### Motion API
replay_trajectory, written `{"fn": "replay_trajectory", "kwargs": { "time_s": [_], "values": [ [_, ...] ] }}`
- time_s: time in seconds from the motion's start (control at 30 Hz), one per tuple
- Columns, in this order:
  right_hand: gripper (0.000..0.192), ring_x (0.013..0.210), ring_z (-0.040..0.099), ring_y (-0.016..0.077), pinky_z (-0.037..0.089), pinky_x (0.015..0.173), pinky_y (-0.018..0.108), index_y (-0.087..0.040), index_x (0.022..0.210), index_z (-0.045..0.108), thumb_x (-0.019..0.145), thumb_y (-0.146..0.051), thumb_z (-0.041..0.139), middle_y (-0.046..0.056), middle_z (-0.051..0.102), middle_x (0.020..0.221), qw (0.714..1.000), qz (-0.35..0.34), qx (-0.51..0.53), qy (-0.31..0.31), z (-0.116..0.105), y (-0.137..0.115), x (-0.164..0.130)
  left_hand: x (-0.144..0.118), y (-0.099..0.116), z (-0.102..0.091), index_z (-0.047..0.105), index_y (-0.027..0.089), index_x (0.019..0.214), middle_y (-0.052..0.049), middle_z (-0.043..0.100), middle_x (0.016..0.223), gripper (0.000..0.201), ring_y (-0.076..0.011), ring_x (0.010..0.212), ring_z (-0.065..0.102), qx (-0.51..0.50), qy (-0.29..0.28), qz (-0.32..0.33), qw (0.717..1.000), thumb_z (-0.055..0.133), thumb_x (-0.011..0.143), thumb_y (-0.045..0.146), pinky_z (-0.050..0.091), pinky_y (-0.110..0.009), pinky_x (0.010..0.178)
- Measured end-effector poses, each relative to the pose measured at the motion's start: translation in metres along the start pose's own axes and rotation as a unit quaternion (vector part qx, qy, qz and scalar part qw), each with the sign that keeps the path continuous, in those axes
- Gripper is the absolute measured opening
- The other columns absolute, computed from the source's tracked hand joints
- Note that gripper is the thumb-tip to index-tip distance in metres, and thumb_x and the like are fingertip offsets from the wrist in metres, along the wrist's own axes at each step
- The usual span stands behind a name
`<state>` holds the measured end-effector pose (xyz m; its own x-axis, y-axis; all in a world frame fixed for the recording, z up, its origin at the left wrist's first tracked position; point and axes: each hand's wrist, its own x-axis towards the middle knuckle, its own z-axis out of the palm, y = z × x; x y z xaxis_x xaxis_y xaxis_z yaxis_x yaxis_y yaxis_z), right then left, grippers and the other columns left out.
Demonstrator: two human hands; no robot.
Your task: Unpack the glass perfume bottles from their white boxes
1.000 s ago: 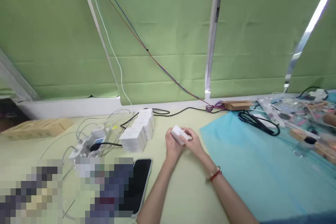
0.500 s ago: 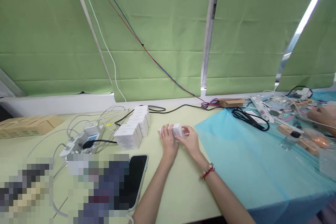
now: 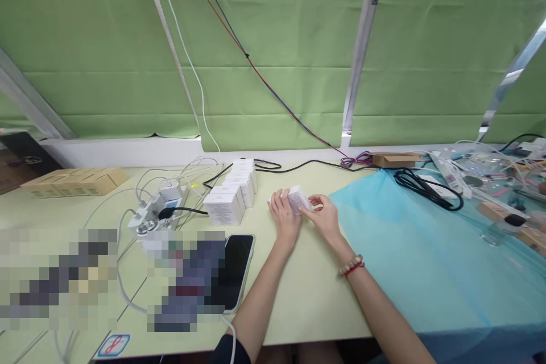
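A small white box point(image 3: 300, 199) with fine grey print is between my hands, tilted, above the pale yellow table point(image 3: 316, 301). My left hand point(image 3: 285, 219) wraps over its left part, fingers pressed together, and hides much of it. From the right, my right hand point(image 3: 326, 217) pinches the box's end with the thumb at the lower edge and curled fingers behind. To the left stands a row of similar white boxes point(image 3: 224, 206), set close one behind another. A dark-screened phone point(image 3: 237, 270) lies nearer to me, beside my left forearm.
A power strip point(image 3: 156, 210) with plugs and tangled cables sits on the left, near brown cartons point(image 3: 72, 182). Blue sheeting point(image 3: 409, 261) covers the right side, with a coiled black cable point(image 3: 426, 190) and a small clear bottle point(image 3: 499, 232) on it.
The view has turned slightly left and down, so things appear further right. The white box has tipped from nearly level to a slant. Both hands stay on it.
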<state>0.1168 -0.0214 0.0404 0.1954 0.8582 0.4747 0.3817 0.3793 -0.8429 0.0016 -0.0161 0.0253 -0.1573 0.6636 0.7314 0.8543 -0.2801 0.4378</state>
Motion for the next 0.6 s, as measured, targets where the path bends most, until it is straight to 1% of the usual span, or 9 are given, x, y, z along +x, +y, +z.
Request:
{"fn": "replay_trajectory", "kwargs": {
  "time_s": [0.13,0.23,0.37,0.5,0.6],
  "values": [
    [0.042,0.071,0.060,0.0192,0.049,0.059,0.031,-0.017,0.080,0.060,0.057,-0.050,0.072,0.007,0.065,0.081,1.000,-0.015,-0.016,-0.013,-0.001,0.001,-0.001,-0.002,0.001,0.001,0.041,0.013,0.118,-0.018,0.047,0.120,0.059,-0.0319,0.120,0.036,-0.018,0.016,-0.005,1.000,0.059,0.063,0.022,0.026,-0.050,0.104],
    [0.040,0.071,0.059,0.0189,0.050,0.061,0.032,-0.017,0.080,0.060,0.058,-0.048,0.073,0.007,0.064,0.081,0.999,-0.028,-0.027,-0.018,-0.001,-0.001,-0.003,-0.004,0.002,0.001,0.039,0.013,0.118,-0.018,0.045,0.121,0.063,-0.0320,0.121,0.035,-0.028,0.021,-0.012,0.999,0.061,0.059,0.023,0.025,-0.049,0.104],
    [0.041,0.071,0.059,0.0187,0.050,0.062,0.032,-0.017,0.086,0.060,0.058,-0.045,0.073,0.008,0.064,0.086,0.998,-0.035,-0.044,-0.013,-0.002,-0.001,-0.003,-0.006,0.005,0.002,0.039,0.013,0.119,-0.017,0.045,0.123,0.062,-0.0319,0.123,0.034,-0.023,0.011,-0.023,0.999,0.058,0.060,0.021,0.025,-0.048,0.103],
    [0.039,0.071,0.059,0.0187,0.050,0.067,0.034,-0.016,0.085,0.060,0.058,-0.042,0.073,0.008,0.065,0.085,0.998,-0.024,-0.055,-0.017,-0.004,-0.001,-0.002,-0.007,0.008,0.003,0.041,0.013,0.119,-0.018,0.044,0.125,0.060,-0.0328,0.125,0.032,-0.013,-0.002,-0.032,0.999,0.056,0.062,0.020,0.025,-0.048,0.103],
    [0.039,0.072,0.060,0.0196,0.050,0.067,0.034,-0.016,0.084,0.061,0.058,-0.043,0.073,0.008,0.065,0.085,0.998,-0.012,-0.057,-0.017,-0.005,-0.001,-0.002,-0.006,0.010,0.003,0.041,0.013,0.120,-0.018,0.045,0.126,0.059,-0.0336,0.126,0.032,-0.010,-0.012,-0.039,0.999,0.056,0.063,0.022,0.025,-0.049,0.102]
  ]
}}
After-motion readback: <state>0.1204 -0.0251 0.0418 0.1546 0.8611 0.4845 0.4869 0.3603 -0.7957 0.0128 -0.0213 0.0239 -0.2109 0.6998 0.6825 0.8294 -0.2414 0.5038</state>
